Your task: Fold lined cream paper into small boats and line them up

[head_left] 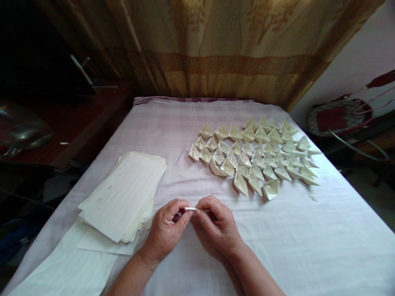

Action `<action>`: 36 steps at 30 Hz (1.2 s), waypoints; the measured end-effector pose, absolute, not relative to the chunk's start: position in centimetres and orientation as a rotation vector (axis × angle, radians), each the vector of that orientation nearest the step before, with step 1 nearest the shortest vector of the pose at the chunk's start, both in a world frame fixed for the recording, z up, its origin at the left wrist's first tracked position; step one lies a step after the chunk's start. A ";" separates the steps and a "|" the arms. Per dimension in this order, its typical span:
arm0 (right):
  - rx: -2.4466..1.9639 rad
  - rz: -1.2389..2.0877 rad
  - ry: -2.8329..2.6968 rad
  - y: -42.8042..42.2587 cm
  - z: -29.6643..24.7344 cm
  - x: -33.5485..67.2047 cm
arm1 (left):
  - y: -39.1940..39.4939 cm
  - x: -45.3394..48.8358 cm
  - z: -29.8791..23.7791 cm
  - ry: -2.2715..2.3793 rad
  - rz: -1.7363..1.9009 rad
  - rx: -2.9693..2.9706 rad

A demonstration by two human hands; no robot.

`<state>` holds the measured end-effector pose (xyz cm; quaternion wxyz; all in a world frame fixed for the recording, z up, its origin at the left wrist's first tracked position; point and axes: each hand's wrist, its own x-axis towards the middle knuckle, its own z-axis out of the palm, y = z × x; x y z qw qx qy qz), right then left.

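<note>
Table [308, 242] white-clothed; curtain [216, 61] behind; folded paper [191, 209] pinched.

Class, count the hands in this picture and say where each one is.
2. The left hand sits near the stack of lined sheets; the right hand is beside it, below the paper boats. Both pinch one small folded paper. No others seem hidden.

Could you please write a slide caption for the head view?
Left hand and right hand pinch a folded paper piece; sheet stack to the left, paper boats beyond.
</note>
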<state>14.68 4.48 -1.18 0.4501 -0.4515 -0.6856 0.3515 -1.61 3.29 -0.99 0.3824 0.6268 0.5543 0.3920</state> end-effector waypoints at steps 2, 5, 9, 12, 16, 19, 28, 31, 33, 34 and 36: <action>-1.111 0.846 -1.699 4.4 -1.1 14.7 | 3.2 -1.7 -1.0 1.379 1.006 1.633; -1.091 0.832 -1.713 4.3 -0.9 14.6 | 3.1 -1.7 -0.9 1.336 1.032 1.663; -1.090 0.838 -1.719 4.2 -0.7 14.5 | 3.0 -1.8 -0.9 1.319 1.103 1.683; -1.085 0.860 -1.722 4.2 -0.5 14.3 | 3.0 -1.7 -1.0 1.333 1.134 1.692; -1.073 0.856 -1.738 4.3 -0.5 14.2 | 2.9 -1.7 -0.9 1.392 1.133 1.684; -1.053 0.797 -1.747 4.2 -0.5 14.2 | 2.9 -1.6 -0.8 1.395 1.116 1.665; -1.050 0.745 -1.697 4.0 -0.7 14.2 | 3.1 -1.8 -1.5 1.321 1.119 1.642; -1.071 0.811 -1.705 4.1 -0.7 14.2 | 3.1 -1.9 -1.6 1.333 1.121 1.628; -1.085 0.832 -1.713 4.2 -0.7 14.2 | 3.1 -1.9 -1.6 1.335 1.115 1.598; -1.093 0.828 -1.713 4.2 -0.8 14.3 | 3.0 -2.0 -1.5 1.337 1.111 1.578; -1.111 0.795 -1.705 4.1 -0.9 14.3 | 3.0 -2.0 -1.5 1.352 1.100 1.541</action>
